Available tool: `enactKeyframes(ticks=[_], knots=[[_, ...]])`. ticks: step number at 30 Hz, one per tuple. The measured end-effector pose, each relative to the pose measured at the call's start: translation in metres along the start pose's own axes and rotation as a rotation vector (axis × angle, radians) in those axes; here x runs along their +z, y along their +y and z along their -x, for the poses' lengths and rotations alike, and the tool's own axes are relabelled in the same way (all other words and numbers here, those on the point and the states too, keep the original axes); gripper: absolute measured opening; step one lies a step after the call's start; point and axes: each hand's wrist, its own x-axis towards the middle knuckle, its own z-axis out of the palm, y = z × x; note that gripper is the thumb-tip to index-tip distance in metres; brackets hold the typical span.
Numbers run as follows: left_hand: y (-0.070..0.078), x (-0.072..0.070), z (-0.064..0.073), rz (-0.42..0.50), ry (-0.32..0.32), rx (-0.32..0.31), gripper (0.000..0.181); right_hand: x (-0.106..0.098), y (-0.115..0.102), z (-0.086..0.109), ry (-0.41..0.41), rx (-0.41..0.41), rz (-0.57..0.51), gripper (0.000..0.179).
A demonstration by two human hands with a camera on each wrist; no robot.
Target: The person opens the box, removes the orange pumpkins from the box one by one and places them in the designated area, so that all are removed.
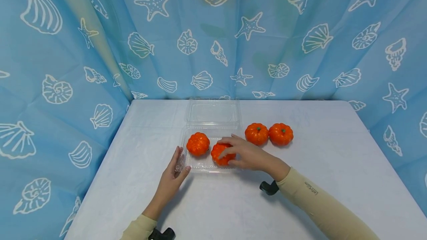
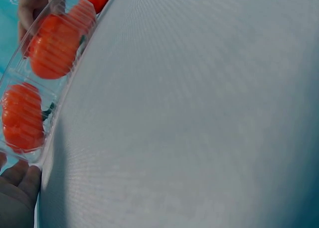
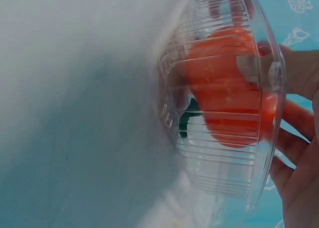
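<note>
A clear plastic container [image 1: 203,167] stands on the table with its hinged lid [image 1: 213,113] folded back. Two small orange pumpkins are inside it, stems facing down. My left hand [image 1: 169,180] holds the container's near left corner, fingers along the side wall and thumb at the front rim. At the container's right half, my right hand [image 1: 245,155] reaches in from above, fingers and thumb around the right pumpkin [image 1: 218,153]. That pumpkin [image 3: 224,88] shows through the ribbed wall in the right wrist view. The left pumpkin [image 1: 198,144] sits apart from both hands.
Two more orange pumpkins, one [image 1: 256,133] beside the other [image 1: 281,134], rest stem up on the white table [image 1: 317,180], right of the container. A blue shell-patterned curtain [image 1: 213,58] hangs behind the table and along its sides.
</note>
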Motion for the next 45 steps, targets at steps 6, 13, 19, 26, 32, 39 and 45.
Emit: enactKeyframes(ticks=[6, 13, 19, 26, 32, 39, 45], knots=[[-0.0014, -0.0002, -0.0007, -0.006, 0.000, 0.004, 0.082, -0.0009, -0.0029, -0.0012, -0.030, 0.034, 0.013, 0.032], [-0.0023, -0.0002, -0.0009, -0.004, 0.002, 0.001, 0.082, 0.0002, -0.0044, -0.0027, -0.016, 0.039, -0.005, 0.040], [-0.0028, 0.0001, -0.0006, -0.007, 0.010, 0.014, 0.081, 0.0004, -0.0082, -0.0047, -0.010, 0.127, -0.074, 0.048], [-0.0061, 0.0016, -0.0008, -0.006, 0.015, 0.023, 0.080, 0.0015, -0.0072, -0.0049, 0.030, 0.150, -0.104, 0.051], [-0.0041, 0.0011, -0.0001, 0.000, 0.007, 0.005, 0.082, 0.0008, -0.0044, -0.0038, 0.019, 0.068, -0.053, 0.050], [-0.0031, 0.0006, 0.0006, -0.003, 0.004, -0.009, 0.082, 0.0006, -0.0050, -0.0035, -0.010, 0.032, 0.014, 0.044], [-0.0044, 0.0009, -0.0006, -0.008, 0.007, 0.011, 0.080, -0.0004, -0.0078, -0.0034, -0.026, 0.066, 0.048, 0.049]])
